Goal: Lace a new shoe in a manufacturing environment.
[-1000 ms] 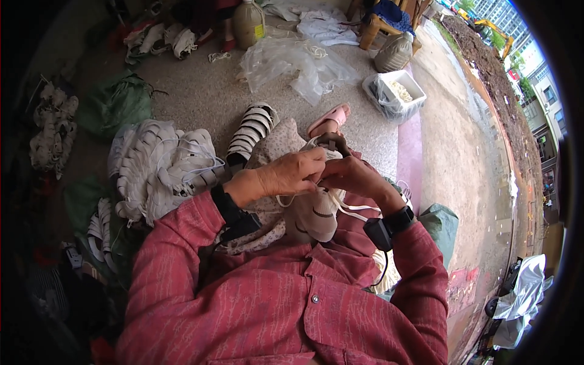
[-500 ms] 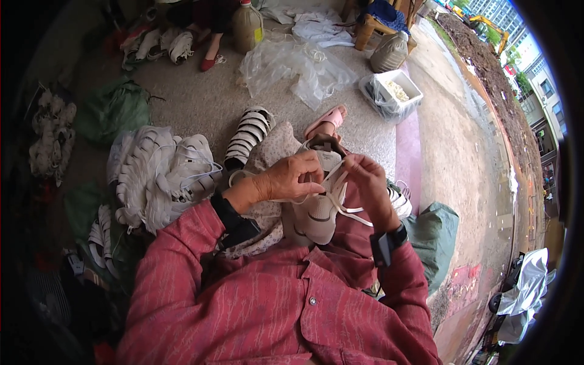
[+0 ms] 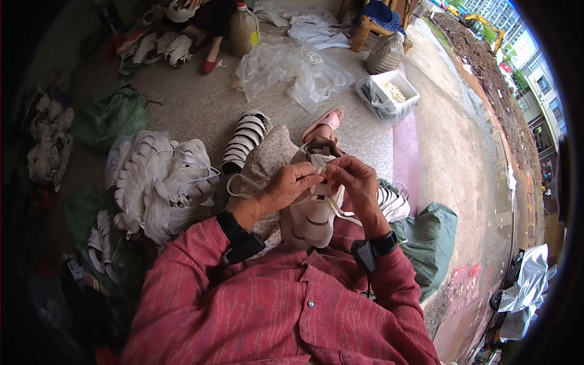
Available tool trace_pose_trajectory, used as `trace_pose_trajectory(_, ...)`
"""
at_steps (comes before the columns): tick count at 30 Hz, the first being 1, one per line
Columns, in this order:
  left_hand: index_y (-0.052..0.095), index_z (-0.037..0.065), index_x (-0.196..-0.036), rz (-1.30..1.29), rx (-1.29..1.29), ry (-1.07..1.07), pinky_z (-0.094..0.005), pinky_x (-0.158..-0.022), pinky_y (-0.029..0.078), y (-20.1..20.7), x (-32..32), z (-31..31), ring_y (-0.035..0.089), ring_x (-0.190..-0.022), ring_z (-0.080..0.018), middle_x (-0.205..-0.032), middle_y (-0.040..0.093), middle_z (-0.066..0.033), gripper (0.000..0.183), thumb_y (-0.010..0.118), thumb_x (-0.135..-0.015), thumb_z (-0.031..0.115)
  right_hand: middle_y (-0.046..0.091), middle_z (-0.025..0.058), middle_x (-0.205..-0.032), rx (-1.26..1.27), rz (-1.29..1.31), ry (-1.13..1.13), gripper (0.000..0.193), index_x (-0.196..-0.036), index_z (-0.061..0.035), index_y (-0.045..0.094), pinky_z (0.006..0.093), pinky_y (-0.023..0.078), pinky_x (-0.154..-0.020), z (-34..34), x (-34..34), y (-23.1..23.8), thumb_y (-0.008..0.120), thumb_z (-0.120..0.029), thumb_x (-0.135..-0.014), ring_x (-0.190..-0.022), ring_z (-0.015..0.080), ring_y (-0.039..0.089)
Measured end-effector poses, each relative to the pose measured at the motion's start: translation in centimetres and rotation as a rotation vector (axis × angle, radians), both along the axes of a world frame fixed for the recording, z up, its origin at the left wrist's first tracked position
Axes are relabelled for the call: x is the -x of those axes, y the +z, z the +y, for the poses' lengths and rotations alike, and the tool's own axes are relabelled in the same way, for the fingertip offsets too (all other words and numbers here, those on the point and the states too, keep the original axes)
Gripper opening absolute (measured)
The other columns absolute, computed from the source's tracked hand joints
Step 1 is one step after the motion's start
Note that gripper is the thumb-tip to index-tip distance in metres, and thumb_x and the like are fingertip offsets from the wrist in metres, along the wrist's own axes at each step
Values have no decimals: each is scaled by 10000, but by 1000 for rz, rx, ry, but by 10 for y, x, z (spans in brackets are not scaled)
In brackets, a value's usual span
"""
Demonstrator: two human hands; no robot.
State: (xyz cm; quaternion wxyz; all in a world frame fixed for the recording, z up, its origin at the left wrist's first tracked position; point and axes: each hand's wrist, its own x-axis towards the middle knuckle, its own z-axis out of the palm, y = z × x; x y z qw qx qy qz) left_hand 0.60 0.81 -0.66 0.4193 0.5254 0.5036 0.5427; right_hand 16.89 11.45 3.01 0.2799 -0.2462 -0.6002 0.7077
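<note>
A pale beige-and-white shoe upper [image 3: 311,220] rests on my lap, its toe toward me and its dark-lined opening facing away. Above its eyelets, my left hand [image 3: 293,187] pinches a white shoelace [image 3: 242,180], which loops out past the wrist on the left. Facing it, my right hand [image 3: 358,184] has thumb and index finger closed on the lace too, and the fingertips of both hands nearly meet. More lace hangs over the upper's right side below my right hand. The exact spot where the lace passes the eyelets is hidden behind my fingers.
A pile of white uppers [image 3: 143,176] lies left, beside a nested stack of striped uppers [image 3: 244,139]. More uppers [image 3: 392,202] and a green bag [image 3: 435,243] sit right. Ahead are clear plastic sheeting [image 3: 292,67], a white box [image 3: 406,91] and another person's red-shod foot [image 3: 210,64].
My right hand has come left and closer to my left hand, so the fingertips now nearly meet over the eyelets. Another person's hand with a white upper has appeared at the top left.
</note>
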Motion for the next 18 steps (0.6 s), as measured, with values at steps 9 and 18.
trace_pose_trajectory(9,604,4,-816,467,-194,175,-346,-696,446,12,-13,4,548,-747,-261,-753,552,-112,137,681,-847,113,678,40,-789,5,12,19,103,-963,9,683,204,486,-520,1,-9,0,665,-67,-897,-650,76,614)
trace_pose_trajectory(18,666,32,-769,57,154,-19,-285,-617,361,14,-10,0,415,-707,-108,-708,457,12,248,705,-887,246,657,-8,-800,-157,1,53,150,-1028,-7,681,178,445,-581,-6,-5,-1,674,-86,-901,-671,28,567)
